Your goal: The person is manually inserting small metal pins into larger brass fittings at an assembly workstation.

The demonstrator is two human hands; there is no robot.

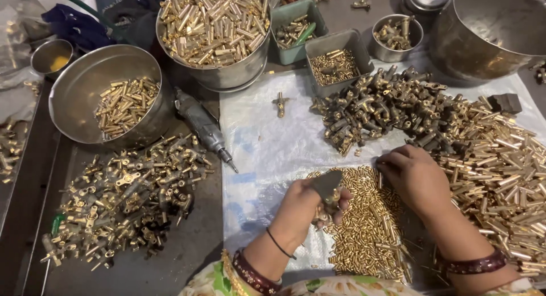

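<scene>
Gripping one brass fitting (329, 200), left hand (301, 208); right hand (412, 174) pinching small pins (369, 216)

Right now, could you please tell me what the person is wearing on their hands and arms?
Both hands are bare. The left hand has a thin black wrist band and a dark red bangle. The right hand has a dark red bangle. Floral sleeves show below.

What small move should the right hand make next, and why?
Probably pinch one small brass pin from the pile and carry it to the left hand. The right hand has its fingertips down at that pile's top edge, while the left hand holds a brass fitting with a dark flat tool, apparently waiting.
</scene>
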